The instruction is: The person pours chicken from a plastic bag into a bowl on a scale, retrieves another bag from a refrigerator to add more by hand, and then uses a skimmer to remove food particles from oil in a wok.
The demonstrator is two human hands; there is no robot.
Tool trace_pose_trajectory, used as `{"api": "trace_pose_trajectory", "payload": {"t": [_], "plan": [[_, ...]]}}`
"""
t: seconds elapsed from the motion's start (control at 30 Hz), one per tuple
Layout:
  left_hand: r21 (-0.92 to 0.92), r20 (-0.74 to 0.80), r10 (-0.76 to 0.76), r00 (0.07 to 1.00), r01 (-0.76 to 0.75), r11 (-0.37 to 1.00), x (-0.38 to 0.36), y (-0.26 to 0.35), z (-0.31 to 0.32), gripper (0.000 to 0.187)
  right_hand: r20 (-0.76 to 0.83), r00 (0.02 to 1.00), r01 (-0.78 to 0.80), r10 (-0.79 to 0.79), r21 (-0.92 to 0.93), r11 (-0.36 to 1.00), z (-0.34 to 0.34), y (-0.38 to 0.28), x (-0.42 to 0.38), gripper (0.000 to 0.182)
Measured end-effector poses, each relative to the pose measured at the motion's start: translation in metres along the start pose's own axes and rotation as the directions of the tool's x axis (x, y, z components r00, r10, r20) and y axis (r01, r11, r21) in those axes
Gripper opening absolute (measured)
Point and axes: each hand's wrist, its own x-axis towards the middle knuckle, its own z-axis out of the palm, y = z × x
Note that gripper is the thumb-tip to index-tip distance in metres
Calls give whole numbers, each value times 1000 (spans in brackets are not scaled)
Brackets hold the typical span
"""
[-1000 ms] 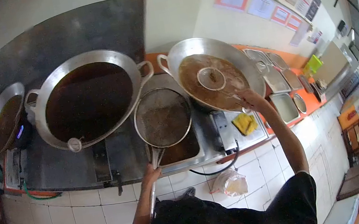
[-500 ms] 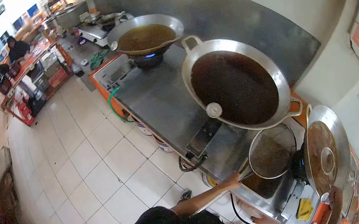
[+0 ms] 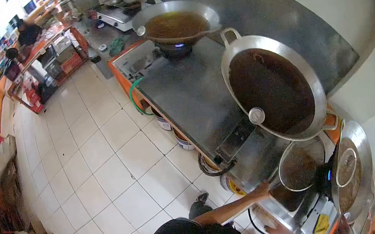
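My left hand (image 3: 262, 190) is closed round the handle of a round mesh strainer (image 3: 301, 164). The strainer lies over a dark-bottomed well (image 3: 289, 197) in the steel counter. At the right, a wok of brown oil (image 3: 362, 148) sits over a blue flame. In it rests a wire-rimmed skimmer (image 3: 346, 167), its handle running down toward my right hand (image 3: 343, 229). That hand is dim and partly cut off at the lower edge, closed at the handle's end. Beyond the strainer stands a big two-handled wok (image 3: 310, 75) of dark oil with a dial thermometer (image 3: 257, 115) on its rim.
A third wok (image 3: 211, 7) of oil heats over a flame farther back. A yellow cloth (image 3: 322, 225) lies near the right wok. Buckets (image 3: 183, 140) and a green hose (image 3: 133, 99) line the counter's floor side. A person in dark clothes (image 3: 27, 32) is at a far table.
The view has shifted, so the counter and woks appear farther right. My left hand still grips the strainer. The skimmer's ring sits slightly higher within the right wok.
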Motion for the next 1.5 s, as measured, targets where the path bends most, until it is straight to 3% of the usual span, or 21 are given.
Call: {"api": "trace_pose_trajectory", "payload": {"t": [0.1, 0.2, 0.23, 0.27, 0.33, 0.37, 0.4, 0.43, 0.47, 0.5, 0.57, 0.6, 0.63, 0.73, 0.83, 0.87, 0.97, 1.07, 1.13, 1.37, 1.5], "plan": [[35, 37, -66, 997, 65, 997, -14, 34, -21, 51, -20, 1000, -4, 4, -33, 999, 26, 23, -26, 30], [34, -261, 75, 963, -69, 997, -18, 6, 4, 58, -61, 998, -35, 29, -101, 994, 50, 52, -72, 32], [17, 78, -103, 992, 102, 995, -18, 16, -16, 58, -77, 996, -57, 49, -115, 992, 63, 59, -86, 32], [41, 6, 79, 997, -79, 996, 18, -47, 34, 60, -86, 994, -78, 68, -117, 990, 75, 66, -95, 33], [82, 114, -54, 992, 44, 996, -6, 20, -29, 34, -55, 993, -105, 101, -79, 991, 91, 83, -100, 25], [113, 167, -119, 979, 101, 988, -21, 57, -63, 26, -44, 994, -110, 102, -283, 953, 93, 95, -95, 30], [213, 20, -26, 999, 21, 977, -23, 57, -61, 32, -114, 991, -104, 70, -320, 942, 99, 107, -93, 28], [138, 10, 47, 999, -48, 989, -13, 39, -57, 38, -162, 986, -89, 32, -360, 929, 108, 118, -90, 27], [21, 41, -110, 993, 110, 994, -24, 40, -53, 44, -149, 974, 84, -171, -463, 882, 108, 132, -103, 27], [39, 69, -122, 990, 120, 992, -21, 37, -52, 44, -109, 926, 241, -362, -567, 788, 112, 140, -102, 27], [76, 102, -147, 984, 140, 987, -17, 31, -49, 45, -161, 941, 140, -297, -615, 776, 118, 165, -107, 27], [101, 105, -123, 987, 113, 988, -19, 36, -53, 45, -141, 962, 63, -234, -719, 692, 112, 202, -101, 28], [129, 110, -103, 989, 88, 988, -23, 46, -62, 45, -38, 970, 140, -241, -723, 676, 109, 216, -104, 18], [181, 73, -99, 992, 85, 980, -30, 61, -69, 46, 1, 922, 239, -387, -787, 568, 106, 237, -99, 3], [191, 76, -125, 989, 108, 976, -31, 57, -68, 47, -49, 975, 54, -217, -893, 446, 100, 250, -99, 24], [188, 88, -128, 988, 109, 976, -28, 55, -66, 47, -41, 947, 111, -318, -888, 446, 98, 253, -98, 11], [245, 88, -119, 989, 94, 965, -24, 46, -59, 46, -23, 937, 106, -349, -932, 347, 93, 249, -95, 14], [180, 15, -56, 998, 53, 982, -26, 42, -56, 45, -1, 957, 73, -290, -967, 244, 85, 246, -91, 18], [165, 30, -112, 993, 106, 981, -30, 57, -64, 45, 28, 961, 79, -275, -981, 178, 85, 241, -90, 19], [176, 54, -68, 996, 58, 983, -25, 44, -56, 45, 69, 945, 130, -320, -976, 173, 74, 246, -87, 18], [130, -18, -25, 1000, 27, 991, -23, 34, -44, 42, 83, 935, 155, -345, -970, 187, 65, 259, -81, 17]]}}
